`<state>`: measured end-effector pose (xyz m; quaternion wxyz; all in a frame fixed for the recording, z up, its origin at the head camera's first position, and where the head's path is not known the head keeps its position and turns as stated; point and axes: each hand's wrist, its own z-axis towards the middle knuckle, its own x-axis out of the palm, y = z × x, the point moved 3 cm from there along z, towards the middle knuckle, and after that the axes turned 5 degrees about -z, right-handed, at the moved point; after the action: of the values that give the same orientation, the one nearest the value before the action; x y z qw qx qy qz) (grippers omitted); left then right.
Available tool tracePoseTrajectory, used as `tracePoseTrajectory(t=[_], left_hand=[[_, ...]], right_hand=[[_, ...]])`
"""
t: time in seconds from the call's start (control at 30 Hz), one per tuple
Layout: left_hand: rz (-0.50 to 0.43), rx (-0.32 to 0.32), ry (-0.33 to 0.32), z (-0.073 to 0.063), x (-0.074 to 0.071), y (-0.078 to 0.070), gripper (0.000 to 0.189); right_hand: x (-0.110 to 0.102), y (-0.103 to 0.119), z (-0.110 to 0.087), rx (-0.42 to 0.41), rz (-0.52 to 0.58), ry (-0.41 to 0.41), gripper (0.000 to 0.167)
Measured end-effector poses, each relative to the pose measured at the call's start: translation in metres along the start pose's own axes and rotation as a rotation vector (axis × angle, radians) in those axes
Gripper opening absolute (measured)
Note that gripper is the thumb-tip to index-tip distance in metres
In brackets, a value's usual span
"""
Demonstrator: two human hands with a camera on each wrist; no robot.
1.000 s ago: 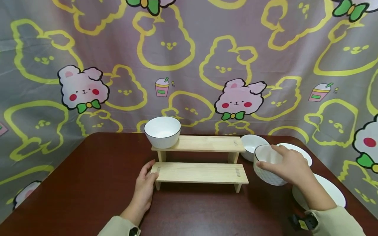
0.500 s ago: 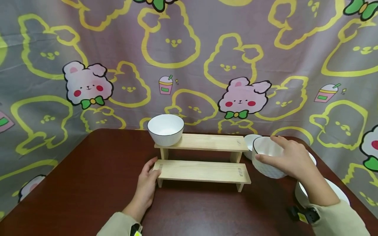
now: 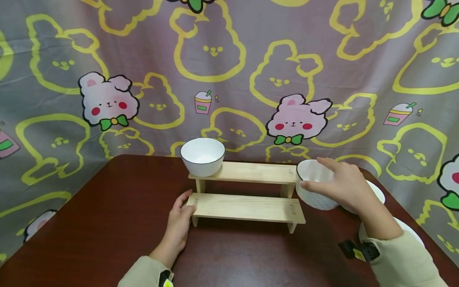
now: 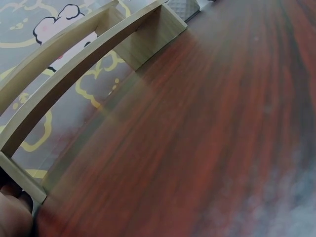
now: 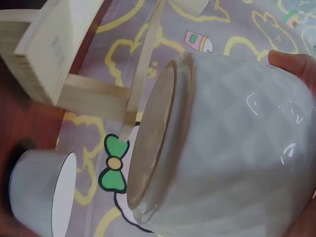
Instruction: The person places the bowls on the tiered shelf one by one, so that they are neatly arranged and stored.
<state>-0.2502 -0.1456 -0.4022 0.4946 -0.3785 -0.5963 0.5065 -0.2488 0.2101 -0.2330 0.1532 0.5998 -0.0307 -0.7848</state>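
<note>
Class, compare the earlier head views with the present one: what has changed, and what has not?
The right hand has carried the patterned bowl up and to the left, toward the right end of the wooden stand's upper shelf. Nothing was newly gripped or released. The left hand stays at the lower shelf's left end; the other bowl remains on the upper shelf.

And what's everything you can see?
Table: 1, reddish brown, below.
Curtain: 1, greyish and yellow, behind table.
Upper board: 1, pale wood, centre back.
Lower board: 1, pale wood, centre front.
Upper bowl: 1, white, upper board's left end.
Held bowl: 1, white, boards' right.
Table bowl: 1, white, right of boards.
Dishes: 2, white, table's right.
Wrist gadgets: 2, black, wrists.
Sleeves: 2, beige, forearms.
Left hand: 1, bare, gripping lower board.
Right hand: 1, bare, holding held bowl.
</note>
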Motion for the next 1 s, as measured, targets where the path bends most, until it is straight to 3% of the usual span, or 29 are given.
tracePoseTrajectory(t=[0.57,1.0], left_hand=[[0.002,0.003,0.0,-0.001,0.001,-0.001,0.053],[0.008,0.003,0.001,-0.001,0.001,-0.001,0.052]], right_hand=[[0.006,0.038,0.023,-0.067,0.066,-0.021,0.081],[0.021,0.06,0.043,-0.108,0.131,-0.02,0.076]])
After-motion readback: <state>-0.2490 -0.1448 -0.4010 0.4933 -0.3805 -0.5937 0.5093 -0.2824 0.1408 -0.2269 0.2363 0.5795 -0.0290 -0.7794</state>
